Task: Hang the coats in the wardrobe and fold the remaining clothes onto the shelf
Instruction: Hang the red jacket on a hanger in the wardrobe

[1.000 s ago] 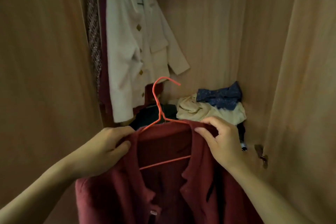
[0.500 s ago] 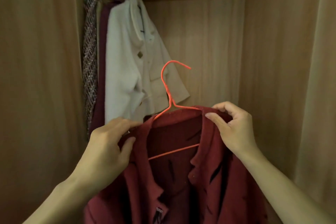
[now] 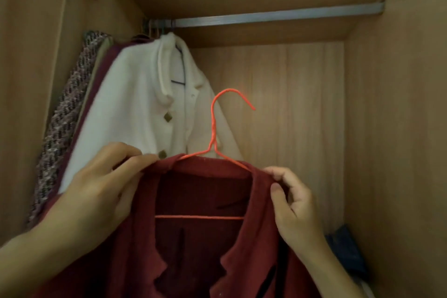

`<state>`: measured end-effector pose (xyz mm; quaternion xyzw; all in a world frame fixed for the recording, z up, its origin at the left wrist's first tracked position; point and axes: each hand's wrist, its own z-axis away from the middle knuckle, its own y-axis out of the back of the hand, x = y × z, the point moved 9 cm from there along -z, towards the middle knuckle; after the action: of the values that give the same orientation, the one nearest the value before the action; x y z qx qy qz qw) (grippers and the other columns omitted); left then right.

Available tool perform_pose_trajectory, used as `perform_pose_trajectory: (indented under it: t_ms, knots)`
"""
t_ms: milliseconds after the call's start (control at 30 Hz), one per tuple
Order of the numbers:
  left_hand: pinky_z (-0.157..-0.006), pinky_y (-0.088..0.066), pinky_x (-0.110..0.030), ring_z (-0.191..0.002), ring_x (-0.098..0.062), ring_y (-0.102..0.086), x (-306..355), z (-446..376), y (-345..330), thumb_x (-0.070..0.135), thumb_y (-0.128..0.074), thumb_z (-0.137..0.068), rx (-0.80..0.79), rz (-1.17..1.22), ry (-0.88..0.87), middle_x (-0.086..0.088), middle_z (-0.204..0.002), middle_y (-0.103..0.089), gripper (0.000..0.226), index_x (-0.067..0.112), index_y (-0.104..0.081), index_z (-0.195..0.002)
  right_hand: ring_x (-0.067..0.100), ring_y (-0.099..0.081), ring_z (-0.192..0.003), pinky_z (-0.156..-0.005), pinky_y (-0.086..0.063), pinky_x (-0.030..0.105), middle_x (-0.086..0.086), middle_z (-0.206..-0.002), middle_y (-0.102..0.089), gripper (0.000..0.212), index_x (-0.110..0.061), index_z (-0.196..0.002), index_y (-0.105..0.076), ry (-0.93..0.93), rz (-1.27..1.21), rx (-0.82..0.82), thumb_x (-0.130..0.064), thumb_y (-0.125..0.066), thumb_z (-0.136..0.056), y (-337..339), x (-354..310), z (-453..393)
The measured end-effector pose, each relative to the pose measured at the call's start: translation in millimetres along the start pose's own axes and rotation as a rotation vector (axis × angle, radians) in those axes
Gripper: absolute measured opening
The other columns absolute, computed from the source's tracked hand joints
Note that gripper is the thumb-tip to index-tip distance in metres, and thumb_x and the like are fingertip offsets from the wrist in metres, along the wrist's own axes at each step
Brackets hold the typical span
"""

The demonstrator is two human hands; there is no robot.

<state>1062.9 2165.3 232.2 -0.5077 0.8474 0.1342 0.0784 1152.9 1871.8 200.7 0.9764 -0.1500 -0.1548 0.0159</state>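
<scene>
While the left hand [image 3: 96, 189] and right hand [image 3: 292, 203] each pinch a shoulder of the red coat [image 3: 200, 244], keep its orange hanger [image 3: 214, 128] upright; lift toward twelve o'clock, hooking the rail [image 3: 278, 16] beside the white coat [image 3: 135, 113].

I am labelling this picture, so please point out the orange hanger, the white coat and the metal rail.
orange hanger [image 3: 213, 126]: head view, on its twisted neck below the hook.
white coat [image 3: 125, 109]: head view, on the front panel near the shoulder.
metal rail [image 3: 278, 16]: head view, on the middle of the bar.
</scene>
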Motion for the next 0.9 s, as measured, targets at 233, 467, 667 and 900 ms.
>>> perform_pose_trajectory:
  t_ms: [233,467,667,900]
  knots:
    - [-0.084,-0.047,-0.037,-0.090,-0.030,-0.060,-15,-63,-34,0.010,-0.051,-0.092,-0.006,-0.172,-0.069,-0.009,-0.098,-0.061,0.021,0.002,-0.067,-0.104,0.000,-0.066,-0.101,-0.089,-0.046,0.011,-0.021,-0.105,-0.070,0.028,-0.029,-0.112,-0.068,0.123,-0.026,0.070,-0.014,-0.060,-0.090,-6,41,-68]
    - [-0.077,-0.048,-0.047,-0.087,-0.036,-0.060,-54,-104,-60,0.009,-0.052,-0.092,0.063,-0.266,-0.104,-0.013,-0.094,-0.061,0.021,0.001,-0.069,-0.103,0.011,-0.069,-0.097,-0.089,-0.053,0.028,-0.011,-0.100,-0.073,0.035,-0.032,-0.115,-0.068,0.162,-0.114,0.047,-0.010,-0.063,-0.088,-38,77,-145]
    - [-0.076,-0.045,-0.041,-0.085,-0.031,-0.056,-94,-144,-70,0.008,-0.055,-0.088,0.102,-0.298,-0.190,-0.009,-0.093,-0.056,0.018,0.004,-0.068,-0.100,0.011,-0.070,-0.097,-0.086,-0.053,0.021,-0.010,-0.100,-0.073,0.035,-0.035,-0.104,-0.067,0.250,-0.097,0.133,-0.005,-0.062,-0.085,-65,89,-205]
    - [-0.070,-0.043,-0.041,-0.080,-0.032,-0.052,-144,-191,-90,-0.010,-0.070,-0.075,0.123,-0.349,-0.089,-0.009,-0.088,-0.051,0.023,0.005,-0.063,-0.092,0.000,-0.065,-0.080,-0.074,-0.048,0.011,-0.013,-0.082,-0.068,0.028,-0.027,-0.085,-0.065,0.339,0.048,0.320,0.001,-0.068,-0.082,-94,91,-293]
